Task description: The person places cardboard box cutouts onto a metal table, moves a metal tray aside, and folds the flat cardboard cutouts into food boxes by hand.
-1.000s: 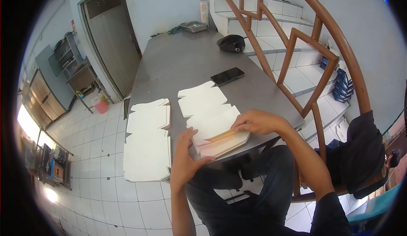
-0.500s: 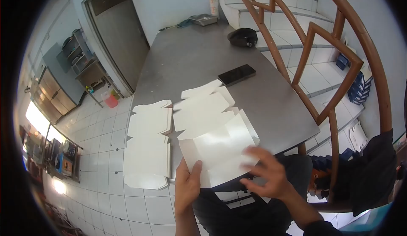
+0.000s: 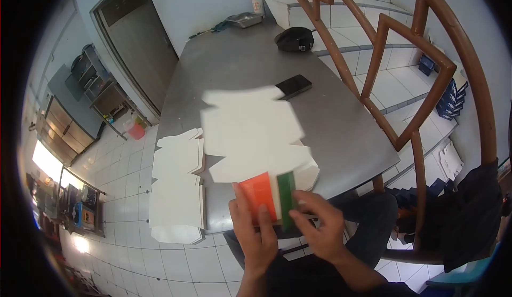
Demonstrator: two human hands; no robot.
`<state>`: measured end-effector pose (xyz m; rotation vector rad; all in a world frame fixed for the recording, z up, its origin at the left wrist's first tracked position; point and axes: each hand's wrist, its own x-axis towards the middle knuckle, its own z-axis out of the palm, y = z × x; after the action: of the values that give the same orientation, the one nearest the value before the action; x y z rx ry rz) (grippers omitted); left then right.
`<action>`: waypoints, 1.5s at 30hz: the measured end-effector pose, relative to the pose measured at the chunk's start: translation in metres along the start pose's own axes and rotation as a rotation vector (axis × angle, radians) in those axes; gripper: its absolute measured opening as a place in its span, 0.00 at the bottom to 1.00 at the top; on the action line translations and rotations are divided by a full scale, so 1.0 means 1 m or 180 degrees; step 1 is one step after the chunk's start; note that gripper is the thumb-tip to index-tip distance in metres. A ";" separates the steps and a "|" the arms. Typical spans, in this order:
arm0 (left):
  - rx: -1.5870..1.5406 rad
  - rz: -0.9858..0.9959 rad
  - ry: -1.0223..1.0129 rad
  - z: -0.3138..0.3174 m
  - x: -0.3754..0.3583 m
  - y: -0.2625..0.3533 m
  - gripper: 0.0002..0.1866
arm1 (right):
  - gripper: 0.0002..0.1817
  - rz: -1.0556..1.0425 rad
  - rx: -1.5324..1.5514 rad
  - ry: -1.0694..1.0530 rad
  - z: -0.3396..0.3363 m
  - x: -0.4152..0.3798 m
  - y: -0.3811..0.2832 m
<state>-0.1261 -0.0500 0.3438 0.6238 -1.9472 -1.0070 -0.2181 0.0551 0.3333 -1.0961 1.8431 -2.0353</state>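
Observation:
A flat die-cut cardboard box blank, white on its inner face, extends from my hands out over the table. At its near end a panel is turned up, showing an orange printed face and a green strip. My left hand grips the orange part, thumb on its face. The fingers and thumb of my right hand pinch the edge of the green strip. To the left lies a stack of similar white blanks. Another blank shows partly beneath the held one.
A black phone lies beyond the blanks on the grey table. Farther back are a black pouch-like item and a metal tray. Brown stair railings run along the right side. A chair-side dark cloth hangs there.
The blank has swung outward over the table, and its printed orange and green side now faces me at the near end. My right hand has closed on the green edge.

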 end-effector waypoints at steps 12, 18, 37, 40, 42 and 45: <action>0.0964 0.0101 -0.1144 -0.027 0.016 0.022 0.26 | 0.15 0.0611 -0.0123 0.0794 -0.023 0.016 0.006; 0.0122 -0.0508 0.0248 -0.012 0.007 -0.014 0.10 | 0.18 0.1162 0.0953 0.0689 -0.023 0.023 0.005; 0.0226 0.0763 -0.0701 0.032 -0.006 -0.004 0.09 | 0.10 0.1195 0.1302 0.0683 -0.027 0.010 0.024; 0.0150 0.0670 -0.0726 0.031 -0.005 -0.003 0.07 | 0.08 0.1438 0.1248 0.0754 -0.033 0.015 0.023; 0.0024 0.0522 -0.0683 0.030 -0.002 -0.004 0.06 | 0.08 0.1477 0.1135 0.0786 -0.034 0.019 0.021; -0.0301 -0.0068 -0.0644 0.030 -0.004 -0.009 0.05 | 0.07 0.1298 0.0803 0.0868 -0.028 0.015 0.022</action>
<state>-0.1488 -0.0395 0.3251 0.5069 -2.0567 -1.2079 -0.2536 0.0635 0.3207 -0.3556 1.6831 -2.1592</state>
